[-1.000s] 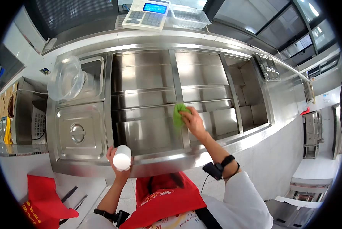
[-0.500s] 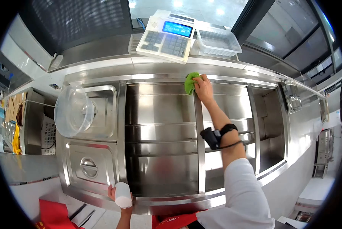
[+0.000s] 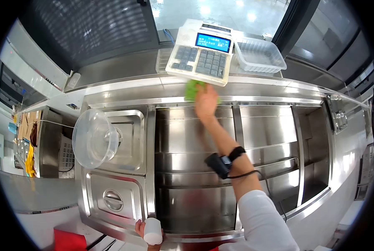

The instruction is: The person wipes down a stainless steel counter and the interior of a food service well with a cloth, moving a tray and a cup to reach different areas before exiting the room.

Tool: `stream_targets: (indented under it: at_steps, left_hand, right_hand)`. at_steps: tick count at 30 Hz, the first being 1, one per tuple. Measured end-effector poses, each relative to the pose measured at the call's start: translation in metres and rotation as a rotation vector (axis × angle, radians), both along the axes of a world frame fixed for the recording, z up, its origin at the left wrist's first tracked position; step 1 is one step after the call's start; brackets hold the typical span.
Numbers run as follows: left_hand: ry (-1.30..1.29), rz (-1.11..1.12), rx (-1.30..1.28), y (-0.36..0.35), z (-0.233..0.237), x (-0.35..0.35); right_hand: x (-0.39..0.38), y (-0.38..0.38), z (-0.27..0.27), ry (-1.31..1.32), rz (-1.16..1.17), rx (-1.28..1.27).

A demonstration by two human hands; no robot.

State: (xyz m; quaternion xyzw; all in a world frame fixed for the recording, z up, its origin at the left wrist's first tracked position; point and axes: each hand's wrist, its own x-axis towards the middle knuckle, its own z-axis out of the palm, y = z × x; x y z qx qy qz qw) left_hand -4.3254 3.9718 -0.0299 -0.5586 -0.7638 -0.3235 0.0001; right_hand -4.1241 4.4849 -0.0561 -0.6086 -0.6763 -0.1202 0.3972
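My right hand (image 3: 206,101) is pressed on a green cloth (image 3: 192,90) at the back rim of the steel counter, just below the keypad terminal. The cloth shows mostly to the left of the fingers and a little to the right. A black strapped device sits on my right forearm. My left hand (image 3: 141,228) is at the front edge, closed around a white, smooth, rounded cylinder (image 3: 153,232), its kind not clear. Between the hands lies a wide steel well (image 3: 195,205) with crossbars.
A keypad terminal (image 3: 201,56) with a lit blue screen stands on the back ledge, beside a clear plastic tray (image 3: 260,65). On the left, a clear round tub (image 3: 94,140) rests on a steel lid, with another lid (image 3: 113,201) in front. Steel dividers (image 3: 239,167) separate the wells.
My right hand has moved left along the back rim with the cloth, away from the divider. The whole view has shifted; my left hand still holds the white cylinder.
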Motion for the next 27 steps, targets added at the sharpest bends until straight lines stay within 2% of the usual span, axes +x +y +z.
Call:
stream_targets:
  at_steps: [1, 3, 4, 5, 8, 12, 15, 17, 20, 21, 24, 27]
  left_hand:
    - [-0.106, 0.052, 0.07, 0.004, 0.003, 0.003]
    - [0.082, -0.08, -0.163, -0.006, 0.003, -0.014]
    - [0.168, -0.146, -0.277, -0.012, 0.002, -0.018]
    - [0.138, -0.126, -0.239, -0.006, 0.01, -0.009]
    - [-0.055, -0.076, -0.147, 0.004, 0.024, 0.009]
    - [-0.182, -0.089, -0.127, -0.009, 0.013, -0.001]
    - [-0.162, -0.114, -0.135, -0.009, 0.016, -0.005]
    - [-0.135, -0.113, -0.131, -0.014, 0.014, -0.01]
    - [-0.124, -0.112, -0.14, -0.022, 0.011, -0.012]
    - [-0.122, -0.11, -0.139, -0.023, 0.01, -0.011]
    - [-0.115, -0.099, -0.142, -0.025, 0.009, -0.012]
    - [-0.127, -0.086, -0.129, -0.018, 0.009, -0.015]
  right_hand:
    - [-0.027, 0.002, 0.002, -0.006, 0.005, -0.133]
    - [-0.047, 0.001, 0.011, 0.053, 0.075, -0.24]
    - [-0.045, 0.0, 0.009, 0.03, 0.187, -0.162]
    - [-0.039, 0.0, 0.007, 0.005, 0.3, -0.08]
    - [0.002, -0.001, 0.003, -0.083, 0.446, -0.225]
    - [0.116, -0.018, 0.029, -0.027, 0.321, -0.267]
    - [0.216, -0.02, 0.026, -0.092, 0.113, -0.237]
    - [0.263, -0.03, 0.035, -0.099, -0.103, -0.353]
    - [0.254, -0.013, 0.011, 0.007, 0.054, -0.276]
    - [0.218, -0.008, 0.002, 0.045, 0.197, -0.225]
    - [0.082, -0.007, 0.015, 0.011, 0.413, -0.147]
    - [-0.002, 0.005, 0.009, -0.036, 0.484, -0.12]
